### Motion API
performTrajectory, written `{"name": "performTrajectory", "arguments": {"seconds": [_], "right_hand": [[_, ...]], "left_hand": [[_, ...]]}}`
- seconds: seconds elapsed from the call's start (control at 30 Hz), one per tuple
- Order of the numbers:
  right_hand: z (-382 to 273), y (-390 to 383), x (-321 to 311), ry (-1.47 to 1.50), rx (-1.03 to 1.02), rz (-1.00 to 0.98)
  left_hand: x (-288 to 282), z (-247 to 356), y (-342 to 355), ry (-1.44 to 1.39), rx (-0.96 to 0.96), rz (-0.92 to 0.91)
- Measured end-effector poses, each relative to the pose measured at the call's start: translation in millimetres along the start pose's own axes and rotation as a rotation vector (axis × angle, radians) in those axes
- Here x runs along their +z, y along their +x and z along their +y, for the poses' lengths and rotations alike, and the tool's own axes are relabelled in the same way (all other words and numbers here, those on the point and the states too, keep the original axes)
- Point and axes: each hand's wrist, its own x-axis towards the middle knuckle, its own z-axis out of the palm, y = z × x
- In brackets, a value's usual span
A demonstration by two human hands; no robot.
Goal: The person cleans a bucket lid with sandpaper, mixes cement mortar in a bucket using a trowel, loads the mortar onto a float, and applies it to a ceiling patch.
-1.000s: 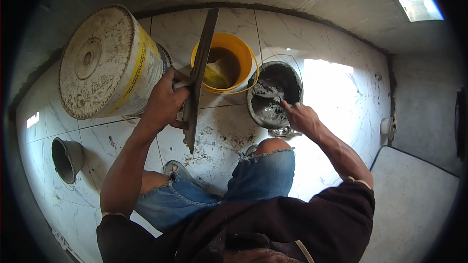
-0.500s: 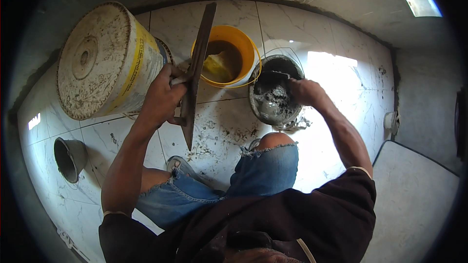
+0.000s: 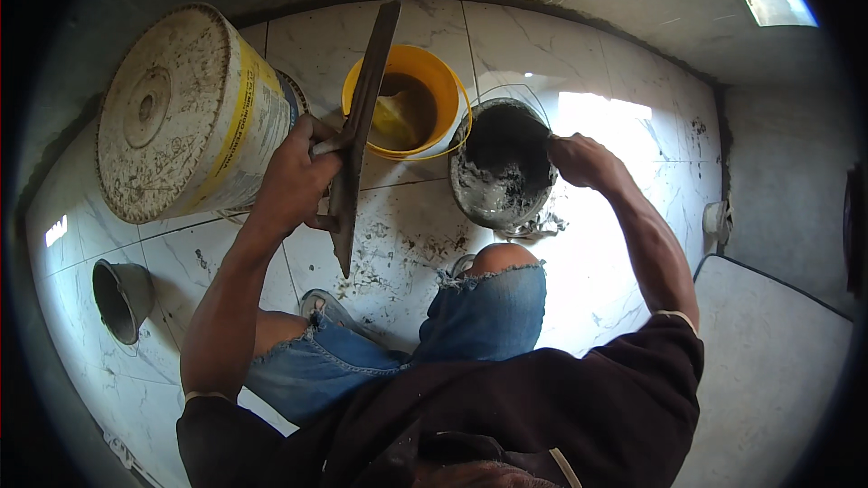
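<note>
Head view: left hand [image 3: 298, 176] grips float [image 3: 363, 117], right hand [image 3: 583, 163] (hold unclear) at bucket rim [image 3: 458, 183], floor [image 3: 633, 244] spreading rightward

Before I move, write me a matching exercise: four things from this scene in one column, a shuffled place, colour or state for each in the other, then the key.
Things:
1. Float
2. Yellow bucket
3. Big pail
4. Dark bucket

Places, colours and states:
A. Has wet grey mix inside, with the right hand at its edge
B. Pale and spattered, with a yellow band
C. Gripped in the left hand
D. Holds murky brownish liquid

Right pairs: 1-C, 2-D, 3-B, 4-A
</note>
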Motion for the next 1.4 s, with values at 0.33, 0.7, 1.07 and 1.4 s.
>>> {"name": "performTrajectory", "arguments": {"seconds": [0.33, 0.7, 1.07, 1.4], "right_hand": [[-62, -91, 39, -0.223, -0.003, -0.036], [-67, -2, 60, -0.460, -0.080, 0.065], [-48, -68, -2, -0.045, -0.017, -0.036], [-100, -46, 21, -0.330, -0.178, 0.051]], "left_hand": [[1, 12, -43, 0.033, 0.039, 0.028], [0, -7, -64, 0.034, 0.160, 0.041], [-19, -7, -54, 0.056, 0.145, 0.038], [-10, -8, -38, 0.050, 0.175, 0.052]]}}
